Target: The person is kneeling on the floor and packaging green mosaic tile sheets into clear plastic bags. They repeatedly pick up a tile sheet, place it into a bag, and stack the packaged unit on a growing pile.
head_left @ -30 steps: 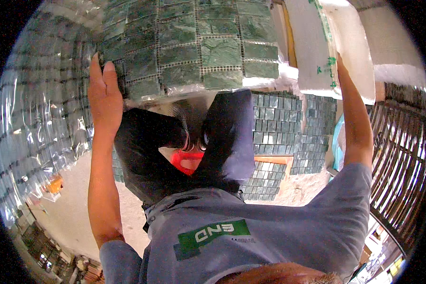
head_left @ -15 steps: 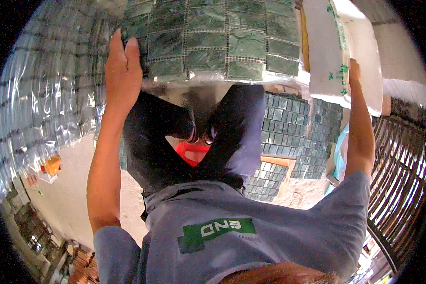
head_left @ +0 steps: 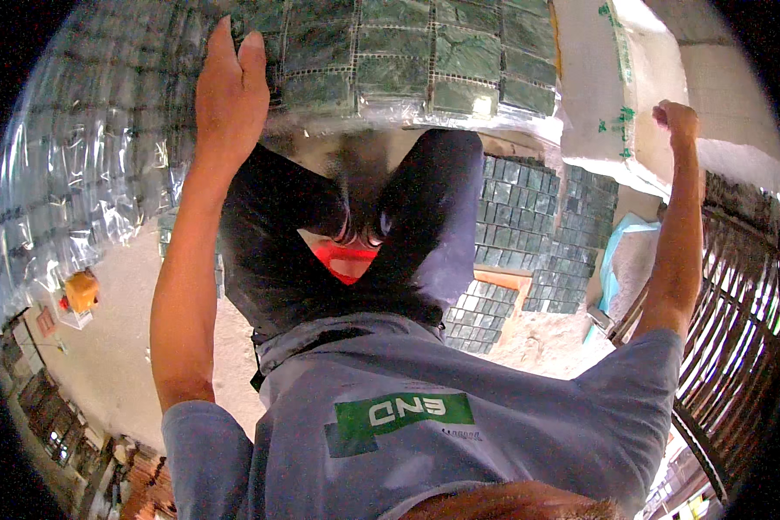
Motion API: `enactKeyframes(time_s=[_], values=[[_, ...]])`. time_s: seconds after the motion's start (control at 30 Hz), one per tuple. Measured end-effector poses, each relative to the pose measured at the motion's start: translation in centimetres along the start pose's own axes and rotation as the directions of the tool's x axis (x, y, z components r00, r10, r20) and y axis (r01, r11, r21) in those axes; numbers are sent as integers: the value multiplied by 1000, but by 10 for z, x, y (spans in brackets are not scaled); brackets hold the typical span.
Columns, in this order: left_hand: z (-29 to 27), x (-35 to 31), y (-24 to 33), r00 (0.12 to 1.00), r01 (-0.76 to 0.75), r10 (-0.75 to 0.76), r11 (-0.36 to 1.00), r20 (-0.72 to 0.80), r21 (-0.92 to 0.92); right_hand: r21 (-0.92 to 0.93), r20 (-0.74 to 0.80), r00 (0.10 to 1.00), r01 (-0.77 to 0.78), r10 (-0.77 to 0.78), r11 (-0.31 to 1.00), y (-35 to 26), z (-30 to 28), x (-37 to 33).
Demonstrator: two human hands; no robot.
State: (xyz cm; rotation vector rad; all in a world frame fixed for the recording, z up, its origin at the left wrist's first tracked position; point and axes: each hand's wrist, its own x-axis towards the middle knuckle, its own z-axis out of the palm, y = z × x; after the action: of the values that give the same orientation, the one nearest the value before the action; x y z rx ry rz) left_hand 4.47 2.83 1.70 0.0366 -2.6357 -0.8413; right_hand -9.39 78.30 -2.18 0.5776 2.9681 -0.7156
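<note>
Head view shows left grip (head_left: 231, 104) spread beside green tiles (head_left: 394, 56), right grip (head_left: 679, 121) curled closed, pale floor (head_left: 113, 364) below.

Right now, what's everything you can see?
Front tiles: many, green, top centre
Lower tiles: many, green, right of centre
Plastic wrapping: count unclear, clear, left
Block: one, white, upper right
Unclear thing: one, red, centre
Item: one, orange, left
Sheet: one, pale blue, right
Slats: many, dark, right
Clutter: count unclear, mixed, lower left
Shirt: one, grey, bottom
Trousers: one pair, black, centre
Left hand: one, bare, by front tiles
Right hand: one, bare, beside block
</note>
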Motion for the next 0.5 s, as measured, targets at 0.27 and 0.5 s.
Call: enactKeyframes(time_s=[0.27, 0.5], values=[[-3, -7, -9, 999, 35, -35, 999, -14, -8, 473, -35, 987, -123, 158, 872, -86, -74, -60], [15, 13, -26, 990, 92, -82, 992, 115, -88, 236, -133, 991, -4, 36, 972, -37, -87, -117]])
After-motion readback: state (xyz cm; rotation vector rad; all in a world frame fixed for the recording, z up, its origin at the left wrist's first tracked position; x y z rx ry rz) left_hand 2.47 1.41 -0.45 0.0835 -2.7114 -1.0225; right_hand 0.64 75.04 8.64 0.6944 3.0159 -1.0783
